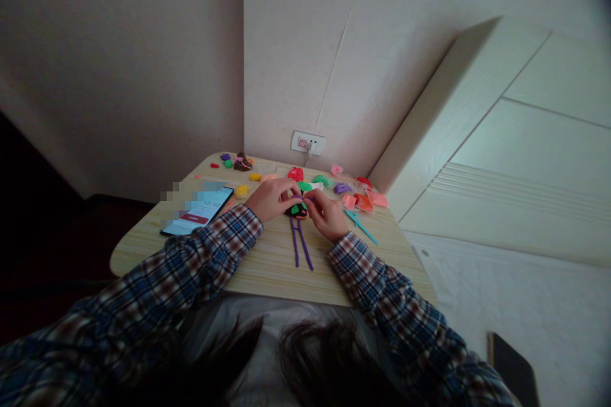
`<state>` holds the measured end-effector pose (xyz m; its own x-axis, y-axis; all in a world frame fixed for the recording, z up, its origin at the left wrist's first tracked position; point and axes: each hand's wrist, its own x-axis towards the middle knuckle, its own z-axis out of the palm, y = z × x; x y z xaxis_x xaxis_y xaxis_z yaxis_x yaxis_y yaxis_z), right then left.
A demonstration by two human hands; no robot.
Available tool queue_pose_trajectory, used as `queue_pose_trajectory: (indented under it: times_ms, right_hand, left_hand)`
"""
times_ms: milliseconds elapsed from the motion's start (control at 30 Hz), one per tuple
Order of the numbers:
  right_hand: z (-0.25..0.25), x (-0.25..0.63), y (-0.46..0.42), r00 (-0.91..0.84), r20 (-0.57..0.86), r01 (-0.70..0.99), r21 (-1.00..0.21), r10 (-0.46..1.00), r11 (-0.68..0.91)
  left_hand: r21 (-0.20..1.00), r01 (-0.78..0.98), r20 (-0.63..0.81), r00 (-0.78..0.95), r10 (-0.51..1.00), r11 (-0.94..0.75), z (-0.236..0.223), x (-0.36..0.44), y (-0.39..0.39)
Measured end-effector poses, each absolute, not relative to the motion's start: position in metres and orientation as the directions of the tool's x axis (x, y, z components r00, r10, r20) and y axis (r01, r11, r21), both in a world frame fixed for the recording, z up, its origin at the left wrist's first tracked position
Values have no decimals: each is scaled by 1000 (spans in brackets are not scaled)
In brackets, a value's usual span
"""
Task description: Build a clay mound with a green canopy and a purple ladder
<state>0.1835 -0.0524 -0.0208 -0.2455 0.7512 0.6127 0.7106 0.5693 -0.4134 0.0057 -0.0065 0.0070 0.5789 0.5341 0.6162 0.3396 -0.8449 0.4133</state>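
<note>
My left hand (273, 200) and my right hand (329, 212) meet over the middle of the small table, their fingertips pinched. A thin piece of purple modelling clay (298, 198) runs between the fingertips. Under them lies a dark clay shape (298, 213) with green patches, partly covered by my fingers. Two long purple clay strips (294, 245) extend from it toward me, with a short crosspiece near the top. A bit of green clay (304, 186) shows just behind my fingertips.
A phone (199, 210) lies at the left of the wood-grain table (143, 241). Yellow clay (243, 191), red clay (295, 173) and a brown lump (242, 163) sit farther back. Orange packets (363, 203) and a light-blue plastic tool (361, 227) are at right. A wall socket (308, 142) is behind.
</note>
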Motion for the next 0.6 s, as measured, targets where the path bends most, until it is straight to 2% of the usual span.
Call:
queue_pose_trajectory:
  times_ms: [300, 600]
  right_hand:
    - [-21, 183, -53, -215, 656, 709, -404, 723, 578]
    - [-22, 184, -53, -207, 675, 702, -402, 709, 588]
  left_hand:
    - [620, 256, 529, 563, 636, -742, 9, 7, -8]
    - [631, 223, 543, 556, 629, -743, 7, 7, -7]
